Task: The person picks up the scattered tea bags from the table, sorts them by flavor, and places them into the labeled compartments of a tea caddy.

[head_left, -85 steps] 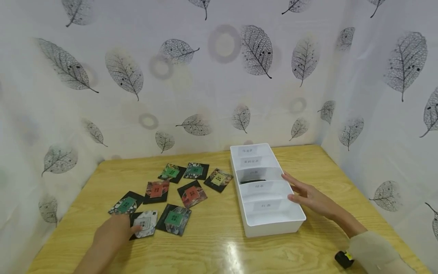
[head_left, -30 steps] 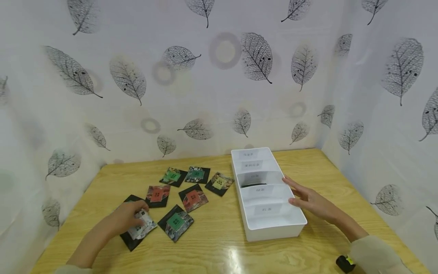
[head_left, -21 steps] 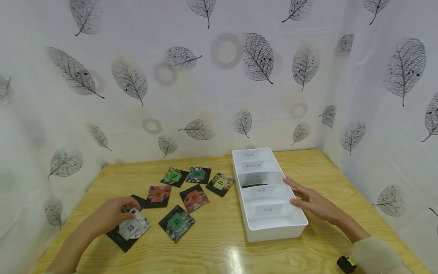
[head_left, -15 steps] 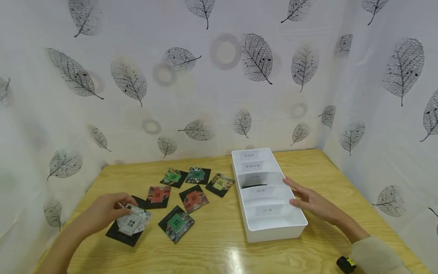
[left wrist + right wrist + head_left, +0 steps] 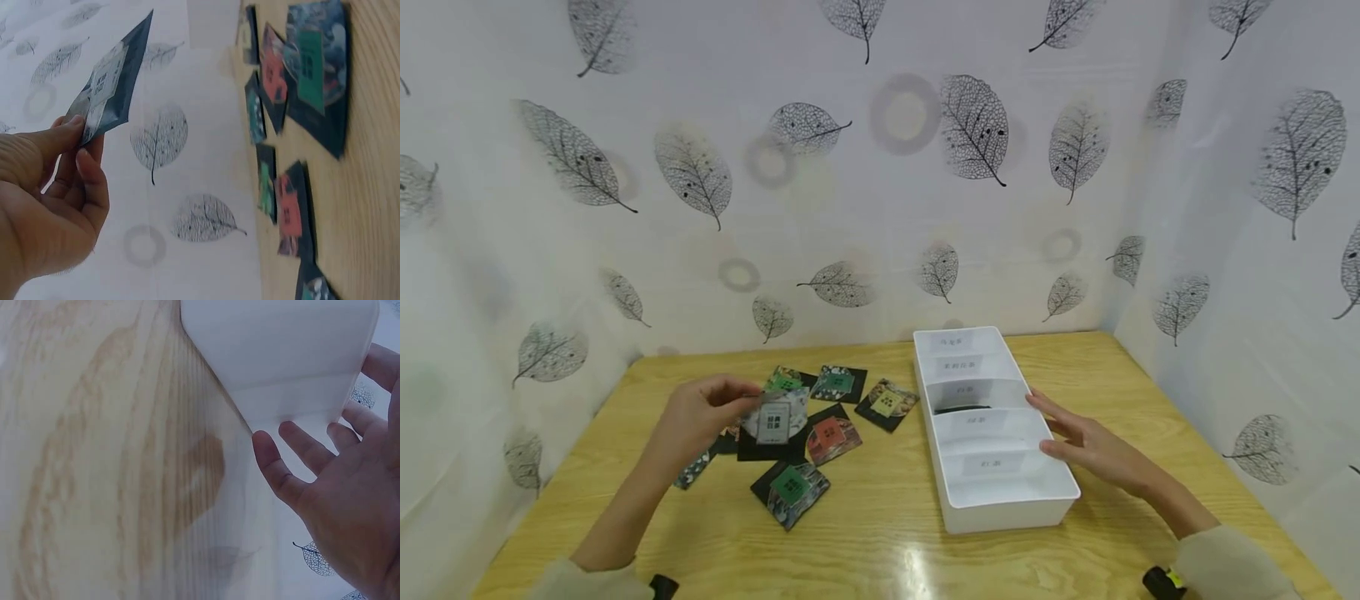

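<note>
Between thumb and fingers, my left hand point(image 5: 696, 421) pinches a black tea sachet with a pale grey-white label point(image 5: 775, 425). It is raised over the other sachets, and the left wrist view shows the held tea sachet point(image 5: 112, 84) tilted, gripped at one edge. My right hand point(image 5: 1097, 452) touches the right side of a white divided box point(image 5: 1011, 517), its fingers spread. In the right wrist view, the fingertips point(image 5: 265, 447) lie against the box's outer wall point(image 5: 281, 344). A dark flat item point(image 5: 962, 408) sits in the box's middle compartment; the other compartments show white bottoms.
Several tea sachets lie left of the box: green-labelled point(image 5: 791, 486), red-labelled point(image 5: 831, 435), yellow-labelled point(image 5: 887, 403) and another green-labelled sachet point(image 5: 837, 382). Others are partly hidden behind my left hand. Leaf-patterned curtain point(image 5: 850, 208) surrounds the wooden table point(image 5: 880, 533) at the back and sides.
My left hand has picked up the white-labelled tea sachet from the table's left, lifted it and carried it rightward over the others. The right hand stays at the box.
</note>
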